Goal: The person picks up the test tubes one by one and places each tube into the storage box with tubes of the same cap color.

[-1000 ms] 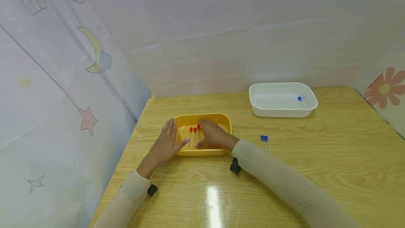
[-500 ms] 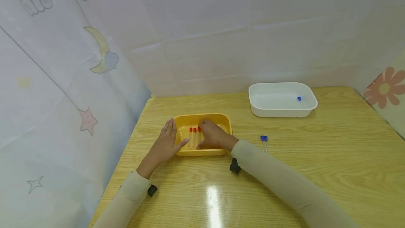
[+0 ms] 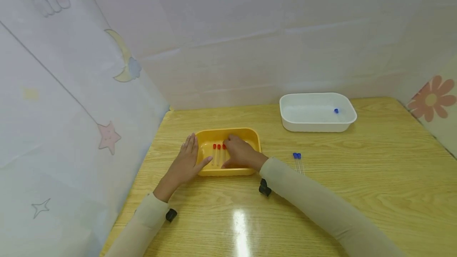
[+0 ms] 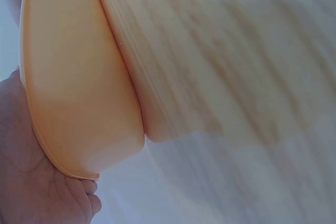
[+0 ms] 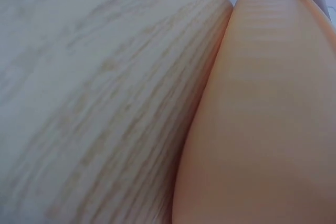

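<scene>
Inside the yellow tray (image 3: 228, 172), clear tubes with red caps lie side by side; they look like test tubes. My right hand (image 3: 242, 152) reaches into the tray at the rightmost red-capped test tube (image 3: 225, 154). Its fingers are at the red cap and its thumb is by the lower end, with the hand spanning the tube. My left hand (image 3: 183, 162) rests against the tray's left end, fingers straight along the outside and thumb stretched over the front rim. The left wrist view shows that hand at the tray's rim (image 4: 39, 142); the right wrist view shows mostly the tray's outer wall (image 5: 262, 103).
A white tray (image 3: 317, 127) stands at the back right with a blue-capped tube (image 3: 336, 111) in it. Two blue-capped tubes (image 3: 298, 162) lie on the wooden table (image 3: 214, 217) near the right forearm. Printed curtains surround the table behind and at the sides.
The rightmost red-capped test tube has shifted slightly toward the front, its cap now level with the other two. Both hands stay nearly in place.
</scene>
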A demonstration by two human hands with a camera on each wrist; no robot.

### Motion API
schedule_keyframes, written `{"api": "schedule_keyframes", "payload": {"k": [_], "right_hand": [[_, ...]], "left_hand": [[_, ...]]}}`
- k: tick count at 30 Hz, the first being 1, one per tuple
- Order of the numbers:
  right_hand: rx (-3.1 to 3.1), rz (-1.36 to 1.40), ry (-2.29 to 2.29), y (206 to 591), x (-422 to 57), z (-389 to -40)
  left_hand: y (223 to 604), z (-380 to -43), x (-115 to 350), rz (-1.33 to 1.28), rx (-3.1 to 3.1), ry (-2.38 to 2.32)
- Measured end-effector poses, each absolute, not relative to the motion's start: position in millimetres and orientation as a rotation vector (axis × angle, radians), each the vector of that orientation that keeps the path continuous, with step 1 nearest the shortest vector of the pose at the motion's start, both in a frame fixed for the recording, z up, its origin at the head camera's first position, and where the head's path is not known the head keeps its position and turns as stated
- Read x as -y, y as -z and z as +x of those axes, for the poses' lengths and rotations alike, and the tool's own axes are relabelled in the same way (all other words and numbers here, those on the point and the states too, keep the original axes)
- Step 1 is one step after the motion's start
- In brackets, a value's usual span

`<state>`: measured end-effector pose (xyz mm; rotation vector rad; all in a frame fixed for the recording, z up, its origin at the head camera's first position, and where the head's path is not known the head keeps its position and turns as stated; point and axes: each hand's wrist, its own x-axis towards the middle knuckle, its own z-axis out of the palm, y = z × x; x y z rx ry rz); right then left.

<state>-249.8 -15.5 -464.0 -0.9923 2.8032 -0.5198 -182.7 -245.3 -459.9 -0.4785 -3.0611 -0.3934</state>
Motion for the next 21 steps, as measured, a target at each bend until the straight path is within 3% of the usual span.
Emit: {"api": "schedule_keyframes", "payload": {"k": [21], "right_hand": [[-2.789, -1.012, 0.478, 460.8, 14.5, -248.0]], "left_hand": [[463.5, -184.4, 246.2, -0.482, 3.057, 0.386]]}}
